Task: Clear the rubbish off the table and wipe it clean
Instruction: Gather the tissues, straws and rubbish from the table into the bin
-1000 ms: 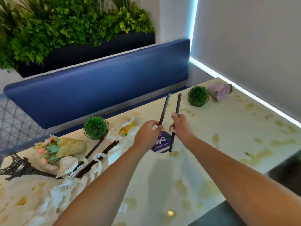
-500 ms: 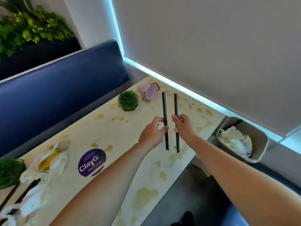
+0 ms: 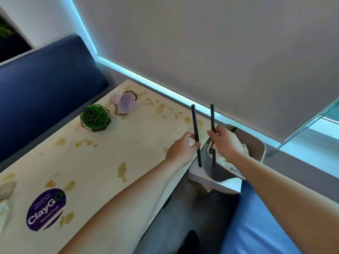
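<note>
Head view. I see the cream table (image 3: 113,154) filling the left and centre, its top blotched with yellow-brown stains (image 3: 122,169). A blue bench back (image 3: 45,85) runs along the table's far side at 10 o'clock; a grey roller blind (image 3: 220,52) covers the upper right, edged by a strip of cyan light (image 3: 139,79).

At 3 o'clock of the table's right end stands a grey waste bin (image 3: 256,143), set on a white ledge (image 3: 220,184) and holding crumpled white paper (image 3: 244,150). A blue seat cushion (image 3: 256,226) occupies the 5 o'clock corner.

My left hand (image 3: 180,151) pinches one black straw (image 3: 195,125) between thumb and curled fingers, holding it near upright over the table's right edge. My right hand (image 3: 222,142) pinches a second black straw (image 3: 212,116) the same way; its lower end hangs over the bin's mouth. The two straws stand side by side, apart, not touching.

On the table at 10 o'clock of the hands sits a green plant ball in a black wire frame (image 3: 95,117); just beside it, at its 2 o'clock, a small pink bucket (image 3: 122,104) lies tipped on its side, mouth toward me. A round purple "ClayGo" sticker (image 3: 45,209) lies at 8 o'clock. Crumpled wrappers (image 3: 5,198) show at the far-left edge.
</note>
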A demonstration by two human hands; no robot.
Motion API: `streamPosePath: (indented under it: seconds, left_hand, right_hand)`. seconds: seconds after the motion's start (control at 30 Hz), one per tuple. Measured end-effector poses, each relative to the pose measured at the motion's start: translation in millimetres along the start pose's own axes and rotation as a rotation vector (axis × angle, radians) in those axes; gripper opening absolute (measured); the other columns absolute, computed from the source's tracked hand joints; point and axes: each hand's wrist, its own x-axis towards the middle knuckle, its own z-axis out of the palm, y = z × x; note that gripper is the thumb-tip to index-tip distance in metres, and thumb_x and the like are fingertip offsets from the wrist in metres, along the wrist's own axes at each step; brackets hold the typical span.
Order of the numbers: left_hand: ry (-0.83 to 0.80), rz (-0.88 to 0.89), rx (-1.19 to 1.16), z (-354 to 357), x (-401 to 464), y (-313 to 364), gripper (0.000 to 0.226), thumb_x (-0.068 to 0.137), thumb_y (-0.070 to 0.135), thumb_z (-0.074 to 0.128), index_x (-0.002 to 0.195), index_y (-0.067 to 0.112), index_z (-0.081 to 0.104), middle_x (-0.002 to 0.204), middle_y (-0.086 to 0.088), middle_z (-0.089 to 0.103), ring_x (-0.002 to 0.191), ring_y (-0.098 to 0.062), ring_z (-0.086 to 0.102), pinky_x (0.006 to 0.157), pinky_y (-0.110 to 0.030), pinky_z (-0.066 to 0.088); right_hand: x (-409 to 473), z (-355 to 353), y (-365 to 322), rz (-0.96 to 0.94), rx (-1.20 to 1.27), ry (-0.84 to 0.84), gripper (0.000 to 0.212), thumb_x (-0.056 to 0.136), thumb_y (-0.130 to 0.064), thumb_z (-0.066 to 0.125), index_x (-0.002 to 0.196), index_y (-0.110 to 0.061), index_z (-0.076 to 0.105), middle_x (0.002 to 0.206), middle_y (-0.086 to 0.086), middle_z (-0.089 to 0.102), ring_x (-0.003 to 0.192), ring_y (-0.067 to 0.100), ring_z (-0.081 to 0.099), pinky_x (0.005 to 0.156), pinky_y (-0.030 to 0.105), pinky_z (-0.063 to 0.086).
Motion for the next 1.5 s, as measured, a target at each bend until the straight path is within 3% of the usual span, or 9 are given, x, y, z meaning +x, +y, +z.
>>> streamPosePath:
  seconds: [0.33, 0.47, 0.63, 0.73, 0.83, 1.03, 1.17, 1.23, 1.5]
  left_hand:
    - [-0.057, -0.002, -0.009, 52.5, 37.9, 25.4, 0.030, 0.093, 0.053, 0.053, 0.113, 0.030, 0.051, 0.103, 0.006, 0.062, 0.082, -0.016, 0.063, 0.073, -0.032, 0.050]
    - [-0.065, 0.015, -0.019, 67.1, 50.5, 36.0, 0.037, 0.092, 0.053, 0.054, 0.119, 0.028, 0.052, 0.124, 0.007, 0.061, 0.108, -0.018, 0.058, 0.082, -0.033, 0.048]
    - [-0.072, 0.016, -0.021, 82.9, 60.4, 43.4, 0.040, 0.092, 0.055, 0.053, 0.121, 0.029, 0.051, 0.126, 0.007, 0.060, 0.111, -0.017, 0.058, 0.087, -0.035, 0.050]
    - [-0.074, -0.001, -0.028, 87.8, 64.9, 43.5, 0.039, 0.092, 0.054, 0.054, 0.122, 0.028, 0.052, 0.126, 0.007, 0.060, 0.112, -0.017, 0.057, 0.088, -0.035, 0.050]
    - [-0.075, -0.011, -0.055, 92.2, 68.3, 44.2, 0.039, 0.091, 0.052, 0.056, 0.121, 0.027, 0.054, 0.128, 0.008, 0.059, 0.116, -0.016, 0.056, 0.088, -0.032, 0.047]
    - [-0.079, -0.027, -0.043, 101.0, 73.0, 52.2, 0.041, 0.088, 0.054, 0.060, 0.119, 0.028, 0.059, 0.122, 0.006, 0.063, 0.104, -0.014, 0.061, 0.077, -0.027, 0.049]
    - [-0.090, -0.035, -0.033, 107.0, 74.7, 58.5, 0.031, 0.087, 0.051, 0.062, 0.111, 0.031, 0.062, 0.114, 0.005, 0.066, 0.092, -0.016, 0.063, 0.076, -0.031, 0.053]
    - [-0.109, -0.032, -0.027, 110.4, 75.8, 60.1, 0.029, 0.088, 0.050, 0.062, 0.109, 0.031, 0.063, 0.107, 0.005, 0.068, 0.086, -0.015, 0.065, 0.078, -0.034, 0.055]
    - [-0.104, -0.016, -0.141, 113.9, 76.6, 60.6, 0.044, 0.090, 0.045, 0.063, 0.130, 0.029, 0.056, 0.125, 0.009, 0.060, 0.107, -0.011, 0.058, 0.079, -0.022, 0.043]
  right_hand:
    - [39.4, -33.8, 73.2, 0.133, -0.131, 0.117, 0.031, 0.100, -0.045, 0.040, 0.097, -0.019, 0.056, 0.068, -0.003, 0.060, 0.053, 0.016, 0.057, 0.045, 0.023, 0.032]
    - [52.5, -34.9, 95.5, 0.169, -0.163, 0.083, 0.029, 0.099, -0.044, 0.043, 0.103, -0.020, 0.058, 0.071, -0.004, 0.060, 0.060, 0.013, 0.055, 0.050, 0.025, 0.033]
    - [56.1, -30.9, 113.7, 0.206, -0.152, -0.015, 0.041, 0.098, -0.048, 0.047, 0.123, -0.016, 0.056, 0.082, -0.002, 0.065, 0.064, 0.015, 0.055, 0.052, 0.027, 0.034]
    - [62.3, -25.1, 121.2, 0.249, -0.086, -0.025, 0.056, 0.098, -0.050, 0.045, 0.141, -0.015, 0.040, 0.112, 0.005, 0.065, 0.082, 0.021, 0.059, 0.059, 0.029, 0.037]
    - [67.6, -19.2, 128.9, 0.281, -0.065, -0.064, 0.060, 0.095, -0.057, 0.040, 0.139, -0.015, 0.043, 0.126, 0.009, 0.060, 0.110, 0.028, 0.057, 0.083, 0.038, 0.048]
    - [61.6, -24.0, 118.6, 0.244, -0.079, -0.022, 0.059, 0.097, -0.057, 0.030, 0.136, -0.018, 0.053, 0.141, 0.012, 0.047, 0.134, 0.032, 0.032, 0.106, 0.044, 0.029]
    - [59.0, -28.4, 98.5, 0.105, 0.299, 0.049, 0.043, 0.097, -0.050, 0.041, 0.119, -0.023, 0.066, 0.126, 0.005, 0.059, 0.126, 0.028, 0.042, 0.103, 0.043, 0.036]
    - [57.3, -30.1, 88.4, 0.048, 0.509, 0.011, 0.029, 0.094, -0.044, 0.054, 0.105, -0.023, 0.071, 0.106, -0.001, 0.068, 0.107, 0.021, 0.059, 0.087, 0.032, 0.048]
    - [66.2, -33.5, 96.6, 0.071, 0.355, 0.124, 0.022, 0.096, -0.027, 0.057, 0.114, -0.014, 0.062, 0.095, -0.003, 0.066, 0.074, 0.008, 0.056, 0.056, 0.019, 0.037]
